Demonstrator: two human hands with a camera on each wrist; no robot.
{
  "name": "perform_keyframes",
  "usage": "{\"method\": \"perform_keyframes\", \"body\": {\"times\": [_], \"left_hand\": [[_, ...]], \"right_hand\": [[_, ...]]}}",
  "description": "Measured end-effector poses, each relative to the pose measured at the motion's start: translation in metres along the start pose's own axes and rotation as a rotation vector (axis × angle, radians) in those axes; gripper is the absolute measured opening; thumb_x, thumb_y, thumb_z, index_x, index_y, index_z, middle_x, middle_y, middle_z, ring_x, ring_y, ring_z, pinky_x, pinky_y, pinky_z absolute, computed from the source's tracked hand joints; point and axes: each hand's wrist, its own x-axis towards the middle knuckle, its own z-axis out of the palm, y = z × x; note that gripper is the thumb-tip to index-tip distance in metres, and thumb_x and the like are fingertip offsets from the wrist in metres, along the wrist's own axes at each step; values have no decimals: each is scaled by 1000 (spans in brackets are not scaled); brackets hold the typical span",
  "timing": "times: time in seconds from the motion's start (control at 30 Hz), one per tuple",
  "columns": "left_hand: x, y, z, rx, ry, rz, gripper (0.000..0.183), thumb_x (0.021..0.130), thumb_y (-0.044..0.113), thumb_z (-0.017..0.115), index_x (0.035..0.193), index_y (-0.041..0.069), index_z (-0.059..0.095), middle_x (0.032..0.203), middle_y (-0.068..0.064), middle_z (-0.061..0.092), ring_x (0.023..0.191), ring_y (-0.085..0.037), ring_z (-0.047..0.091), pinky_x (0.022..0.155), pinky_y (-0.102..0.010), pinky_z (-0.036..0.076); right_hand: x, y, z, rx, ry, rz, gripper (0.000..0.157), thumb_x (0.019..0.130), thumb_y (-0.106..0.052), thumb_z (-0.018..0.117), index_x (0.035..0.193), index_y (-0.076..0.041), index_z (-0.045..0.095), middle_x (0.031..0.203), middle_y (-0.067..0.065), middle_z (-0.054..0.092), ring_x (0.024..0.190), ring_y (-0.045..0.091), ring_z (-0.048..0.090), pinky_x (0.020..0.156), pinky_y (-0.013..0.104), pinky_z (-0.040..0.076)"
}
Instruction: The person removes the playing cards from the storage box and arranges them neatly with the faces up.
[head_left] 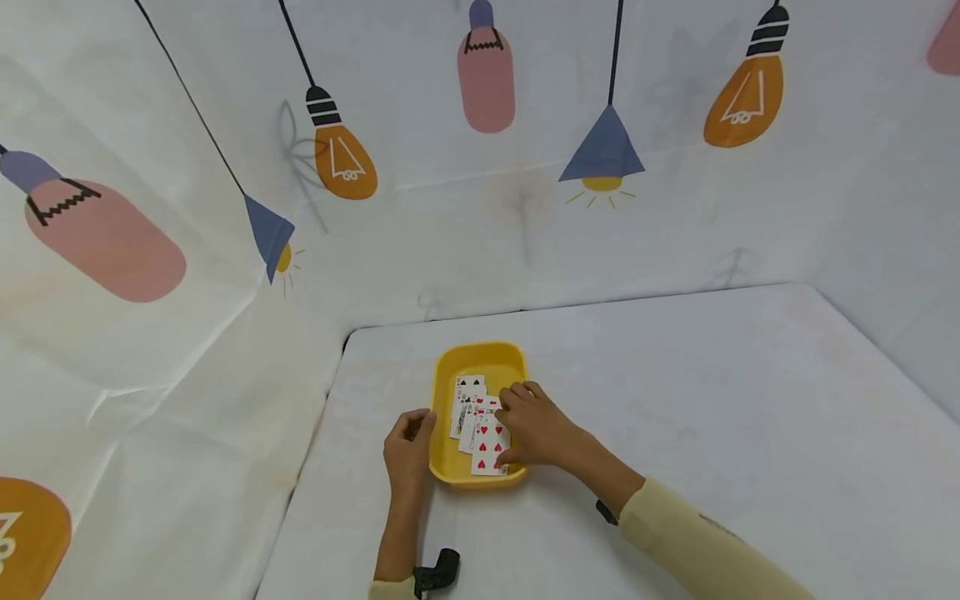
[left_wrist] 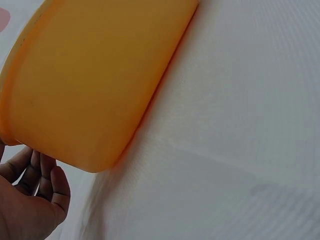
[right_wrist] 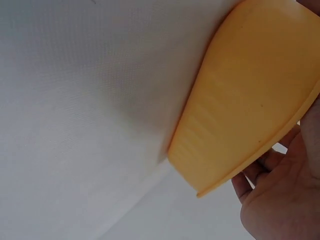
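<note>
A yellow tray (head_left: 480,354) with raised walls stands on the white table, and several playing cards lie overlapped inside it, faces up. The front card (head_left: 486,450) carries red hearts; a spade card (head_left: 470,382) shows at the back. My left hand (head_left: 407,446) pinches the tray's left rim, its other fingers curled beneath the edge, as the left wrist view shows. Reaching over the right rim, my right hand (head_left: 536,425) has thumb and index finger on the heart card's right side. In the right wrist view that hand (right_wrist: 280,190) is partly behind the tray wall (right_wrist: 250,100).
The white tabletop (head_left: 712,417) stretches far to the right of the tray. White cloth walls (head_left: 450,233) printed with lamps and bulbs rise behind and to the left. A black wrist camera mount (head_left: 438,571) sits on the left wrist.
</note>
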Motion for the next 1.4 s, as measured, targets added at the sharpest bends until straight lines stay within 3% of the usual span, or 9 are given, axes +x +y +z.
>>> {"method": "perform_keyframes", "body": {"times": [0.2, 0.63, 0.87, 1.17, 1.4], "left_hand": [[3, -2, -1, 1, -5, 11, 20, 93, 27, 72, 102, 8, 74, 95, -6, 69, 87, -20, 61, 72, -20, 49], [5, -3, 1, 11, -6, 24, 20, 93, 28, 72, 102, 10, 74, 94, -5, 69, 85, -19, 60, 72, -21, 49], [5, -2, -1, 15, -18, 41, 21, 93, 28, 72, 102, 9, 74, 93, -6, 69, 84, -20, 60, 71, -21, 49], [5, -2, -1, 12, -10, 38, 21, 93, 27, 72, 101, 8, 74, 92, -6, 69, 84, -20, 60, 71, -22, 48], [7, -3, -1, 18, -16, 22, 21, 93, 29, 72, 102, 10, 74, 93, -5, 69, 85, -20, 60, 72, -21, 49]], "right_hand": [[11, -4, 6, -51, -95, 24, 80, 68, -73, 78, 117, -10, 72, 116, 4, 54, 116, 25, 44, 111, 45, 28], [15, -7, 8, -54, -131, 77, 78, 60, -72, 83, 105, -10, 73, 107, 3, 52, 111, 25, 43, 109, 43, 29], [19, -9, 11, -82, -166, 98, 75, 61, -70, 83, 105, -10, 73, 111, 5, 52, 114, 26, 42, 109, 43, 29], [20, -9, 11, -46, -164, 111, 86, 60, -71, 83, 117, -8, 68, 119, 7, 52, 120, 28, 41, 113, 46, 27], [20, -6, 0, 2, -130, 107, 92, 59, -73, 82, 121, -7, 65, 120, 7, 50, 118, 27, 40, 110, 46, 28]]}}
